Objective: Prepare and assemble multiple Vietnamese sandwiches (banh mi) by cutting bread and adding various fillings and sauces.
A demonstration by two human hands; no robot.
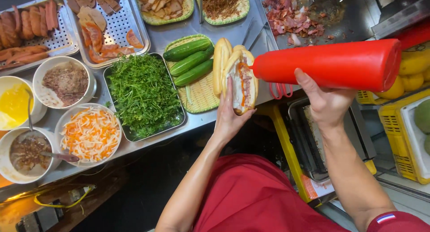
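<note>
My left hand (229, 115) holds a split baguette (242, 79) open from below, its cut side up, showing white spread and an orange-red streak of sauce. My right hand (324, 102) grips a red squeeze bottle (331, 64) lying sideways, its nozzle touching the bread's filling. A second plain baguette (220, 64) lies beside it on a woven tray.
On the steel counter (188, 124) stand a tray of green herbs (143, 93), cucumbers (190, 61), a bowl of shredded carrot and radish (91, 134), bowls of pâté and sauces, trays of sliced meats and sausages. Chopped meat lies on a griddle (291, 17). Yellow crates (403, 138) stand right.
</note>
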